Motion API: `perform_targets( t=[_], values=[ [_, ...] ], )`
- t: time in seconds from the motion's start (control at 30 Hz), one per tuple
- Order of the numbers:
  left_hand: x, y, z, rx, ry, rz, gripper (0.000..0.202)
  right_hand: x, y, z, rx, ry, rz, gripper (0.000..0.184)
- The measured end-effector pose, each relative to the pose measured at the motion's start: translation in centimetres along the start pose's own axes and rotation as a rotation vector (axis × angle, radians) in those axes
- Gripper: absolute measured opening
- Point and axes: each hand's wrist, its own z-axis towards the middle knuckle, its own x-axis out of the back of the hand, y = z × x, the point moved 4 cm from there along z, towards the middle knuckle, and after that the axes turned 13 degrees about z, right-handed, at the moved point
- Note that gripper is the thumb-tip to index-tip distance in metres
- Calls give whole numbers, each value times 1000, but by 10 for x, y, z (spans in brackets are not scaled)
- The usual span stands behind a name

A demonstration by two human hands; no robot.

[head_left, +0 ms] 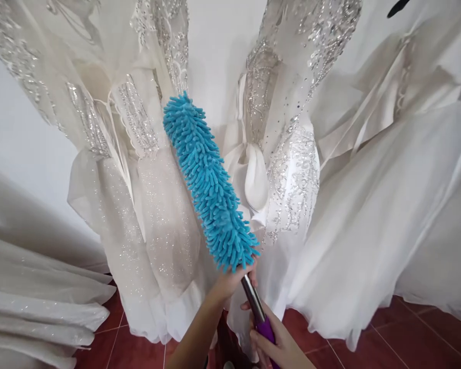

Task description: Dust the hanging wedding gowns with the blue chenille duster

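A fluffy blue chenille duster (211,184) slants up and to the left across the middle of the head view. Its silver and purple handle (254,300) comes down toward me. My left hand (232,279) is closed around the duster just under the blue fibres, which partly cover the fingers. Lower down, my right hand (272,341) wraps the purple grip. Behind the duster's head hang a glittery white gown (165,220) on the left and a sequinned white gown (292,179) on the right.
Another white gown (384,205) spreads out at the right, its skirt reaching close to the floor. A pale layered skirt (38,307) fills the lower left. Behind the gowns is a white wall (211,56). The floor has dark red tiles (338,333).
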Motion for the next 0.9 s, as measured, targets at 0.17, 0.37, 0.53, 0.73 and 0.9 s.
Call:
perform_targets(
  t=[0.17, 0.37, 0.53, 0.73, 0.9],
  values=[
    [-18, 20, 15, -114, -171, -55, 34, 0, -4, 0, 66, 111, 56, 36],
    [-32, 22, 26, -108, -186, -172, 28, 5, -11, -2, 115, 198, 141, 38],
    [-37, 19, 33, -96, -226, -272, 33, 11, -23, -3, 102, 206, 131, 44],
    [-43, -4, 43, -81, -195, -426, 24, 15, -14, -2, 70, 233, 128, 50],
    [-49, -37, 34, -24, -112, -483, 23, 25, 9, -16, 1, 326, 119, 50]
  ],
)
